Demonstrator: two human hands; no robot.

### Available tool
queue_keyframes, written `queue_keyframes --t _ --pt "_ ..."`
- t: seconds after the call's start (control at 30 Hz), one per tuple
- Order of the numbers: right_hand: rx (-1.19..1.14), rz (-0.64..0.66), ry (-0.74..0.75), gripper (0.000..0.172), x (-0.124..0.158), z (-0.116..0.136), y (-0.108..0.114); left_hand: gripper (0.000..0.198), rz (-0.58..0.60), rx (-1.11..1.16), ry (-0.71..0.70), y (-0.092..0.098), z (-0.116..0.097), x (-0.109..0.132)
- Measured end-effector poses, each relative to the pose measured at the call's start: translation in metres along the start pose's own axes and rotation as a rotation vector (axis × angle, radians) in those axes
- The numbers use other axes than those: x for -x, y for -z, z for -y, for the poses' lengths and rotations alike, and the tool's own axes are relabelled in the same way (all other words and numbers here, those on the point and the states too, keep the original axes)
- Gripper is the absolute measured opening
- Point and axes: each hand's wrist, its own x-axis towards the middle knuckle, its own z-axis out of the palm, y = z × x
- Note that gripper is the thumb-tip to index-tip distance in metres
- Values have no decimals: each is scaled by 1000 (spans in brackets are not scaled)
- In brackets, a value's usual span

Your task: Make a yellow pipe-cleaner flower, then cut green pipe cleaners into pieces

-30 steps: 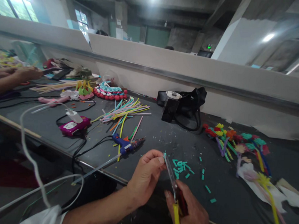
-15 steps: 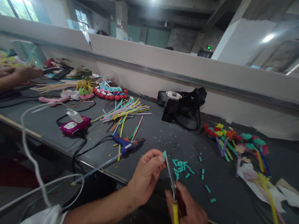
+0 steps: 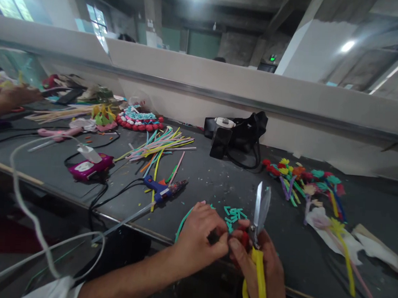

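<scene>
Two bare hands meet at the near edge of the dark tabletop (image 3: 204,184) in the head view. The right hand (image 3: 266,266) has its fingers wrapped round the yellow handles of the scissors (image 3: 255,227); the blades stand slightly apart, tips upward, an angle that probably keeps the edges clear of the left hand (image 3: 200,234). That hand's fingers curl inward, thumb and forefinger close to the right fingertips; whether they clamp anything cannot be told. A green strip (image 3: 182,223) shows from behind it, over the tabletop's edge, and its grip is hidden. Just beyond lie the short green pieces (image 3: 235,214), loosely heaped, likely there to stay within easy reach.

The blue glue gun (image 3: 160,191) rests on its side, its speckled nozzle turned away from the person, perhaps for safety. Behind it, slim pastel strips (image 3: 161,145) fan out, matte and soft-looking. A black phone (image 3: 220,143) with a glossy face leans near the limp dark bag (image 3: 252,133), seemingly propped by it. At right, fluffy, ragged-petalled flowers (image 3: 298,173) cluster on thin bendy stems.
</scene>
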Motion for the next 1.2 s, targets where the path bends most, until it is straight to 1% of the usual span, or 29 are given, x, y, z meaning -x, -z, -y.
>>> queue_keyframes --t 0.07,0.13,0.23,0.3,0.37,0.4,0.47,0.53,0.57,0.6,0.67,0.77,0.93,1.0,1.07,1.1,1.13,1.2 --pt "47 -67 29 45 -1 -4 2 9 54 -111 -124 -4 0 3" --pt "127 -93 58 43 -1 -6 2 10 72 -194 -201 -8 0 5" --pt "176 -73 37 38 1 -4 2 11 74 -249 -248 -11 0 7" --pt "165 -93 16 37 2 0 2 10 78 -232 -243 -10 -1 6" --pt "162 -110 34 36 1 2 3 8 97 -153 -164 -9 -1 5" --pt "174 -105 64 35 1 3 3 7 120 -84 -77 -9 -1 4" --pt "220 -87 146 33 -1 3 4 6 198 120 181 -7 0 2" --pt "259 -101 218 29 -2 4 4 7 297 342 436 -6 3 1" --pt "266 -118 241 28 -3 4 4 7 335 428 528 -5 4 0" --pt "271 -128 262 26 -3 5 4 6 361 488 590 -5 5 -1" --pt "286 -116 304 22 -4 5 4 6 381 541 645 -4 7 -2" --pt "320 -79 341 20 -5 5 4 7 399 576 675 -4 10 -3" --pt "335 -79 354 20 -5 7 5 6 433 640 720 -9 17 0" --pt "336 -91 349 21 -5 8 5 5 429 678 733 -11 17 1" --pt "339 -111 354 25 -4 7 4 5 386 737 741 -9 13 1" --pt "342 -115 356 27 -4 7 4 6 342 776 738 -8 11 -1" --pt "347 -108 362 29 -3 5 3 6 281 823 729 -5 9 -2" --pt "353 -71 406 28 -2 1 2 6 121 932 701 0 5 -6"
